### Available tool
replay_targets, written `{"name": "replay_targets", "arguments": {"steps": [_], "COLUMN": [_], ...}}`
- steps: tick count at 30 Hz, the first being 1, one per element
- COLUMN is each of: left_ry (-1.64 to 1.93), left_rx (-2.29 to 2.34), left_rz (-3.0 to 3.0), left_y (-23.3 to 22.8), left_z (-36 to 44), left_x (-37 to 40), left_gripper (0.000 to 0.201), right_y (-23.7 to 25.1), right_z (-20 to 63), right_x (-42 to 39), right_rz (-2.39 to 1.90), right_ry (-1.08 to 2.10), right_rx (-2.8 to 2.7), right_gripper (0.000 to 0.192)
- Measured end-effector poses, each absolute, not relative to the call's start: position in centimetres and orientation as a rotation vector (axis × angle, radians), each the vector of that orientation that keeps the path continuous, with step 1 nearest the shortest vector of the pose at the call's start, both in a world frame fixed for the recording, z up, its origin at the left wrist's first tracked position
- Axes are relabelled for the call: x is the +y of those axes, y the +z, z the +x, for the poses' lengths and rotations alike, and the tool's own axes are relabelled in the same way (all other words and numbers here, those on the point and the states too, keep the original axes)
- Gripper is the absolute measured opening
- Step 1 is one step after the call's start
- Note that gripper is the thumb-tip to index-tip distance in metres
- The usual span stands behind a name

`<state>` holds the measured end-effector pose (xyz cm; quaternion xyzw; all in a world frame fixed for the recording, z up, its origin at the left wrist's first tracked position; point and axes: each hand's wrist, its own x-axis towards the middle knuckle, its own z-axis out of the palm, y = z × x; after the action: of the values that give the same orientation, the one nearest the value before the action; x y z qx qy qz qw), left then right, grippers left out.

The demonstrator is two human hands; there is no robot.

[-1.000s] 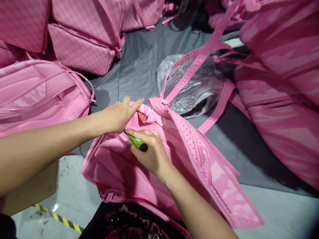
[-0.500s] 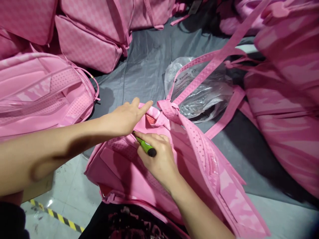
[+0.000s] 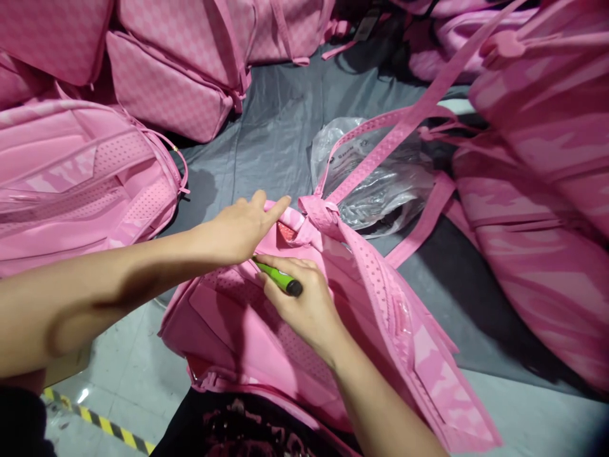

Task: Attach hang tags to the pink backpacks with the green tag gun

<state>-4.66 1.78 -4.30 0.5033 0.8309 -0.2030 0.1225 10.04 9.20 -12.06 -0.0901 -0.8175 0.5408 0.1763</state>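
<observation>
A pink backpack [image 3: 304,374] leans against my body, its back panel and straps facing up. My left hand [image 3: 240,230] is closed over its top edge, with one finger stuck out and the other fingertips partly hidden. Just below, my right hand [image 3: 304,304] pinches a green marker pen [image 3: 277,277] with a black end. The pen's tip lies close under my left hand, by the panel, where contact is hard to make out. A strap [image 3: 375,273] is knotted at the top, and a small red patch [image 3: 286,233] shows beside the knot.
Another pink backpack [image 3: 80,171] lies at left. Checked pink bags [image 3: 171,86] fill the back left; camouflage ones [image 3: 542,209] stand at right. A crumpled clear plastic bag [image 3: 380,184] rests on the grey sheet [image 3: 280,127]. Yellow-black tape [image 3: 99,419] marks the floor.
The marker's end has shifted slightly right and up, with the pen tilted flatter. The view has moved a little; my left hand keeps its place on the backpack.
</observation>
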Motion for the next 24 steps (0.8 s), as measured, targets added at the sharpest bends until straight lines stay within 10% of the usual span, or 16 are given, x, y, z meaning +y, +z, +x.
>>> {"name": "replay_targets", "arguments": {"steps": [24], "left_ry": [-0.590], "left_rx": [2.459], "left_rz": [1.479], "left_y": [-4.19], "left_z": [-4.21], "left_x": [1.43], "left_gripper": [0.081], "right_y": [-11.63], "right_z": [10.15], "right_x": [9.10], "right_rz": [-0.275], "right_ry": [1.415], "right_rx": [-2.371], "right_gripper": [0.024]}}
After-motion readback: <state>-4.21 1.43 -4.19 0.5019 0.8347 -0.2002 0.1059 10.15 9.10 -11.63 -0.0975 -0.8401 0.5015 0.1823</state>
